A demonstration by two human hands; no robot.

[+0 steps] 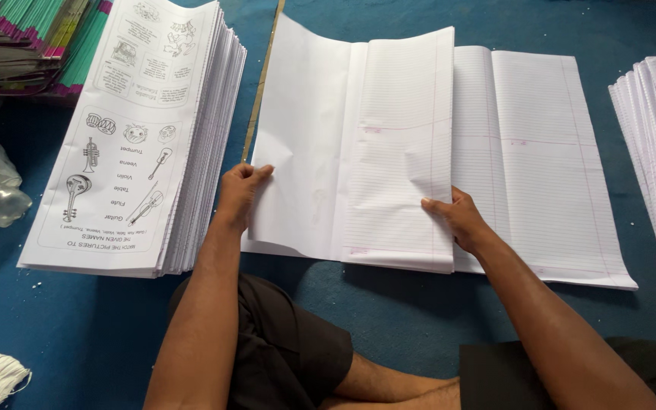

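Both hands pinch ruled sheets on the blue floor.
Left hand (pixel 241 190) holds the blank sheet (pixel 298 152), right hand (pixel 457 216) grips the folded ruled sheet (pixel 404 144); uneven pulling could crease or misalign them beside the printed stack (pixel 138 129).

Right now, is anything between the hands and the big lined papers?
No. The left hand already grips the plain white sheet at its left edge, and the right hand pinches the folded lined sheets. Nothing visible lies between hands and paper.
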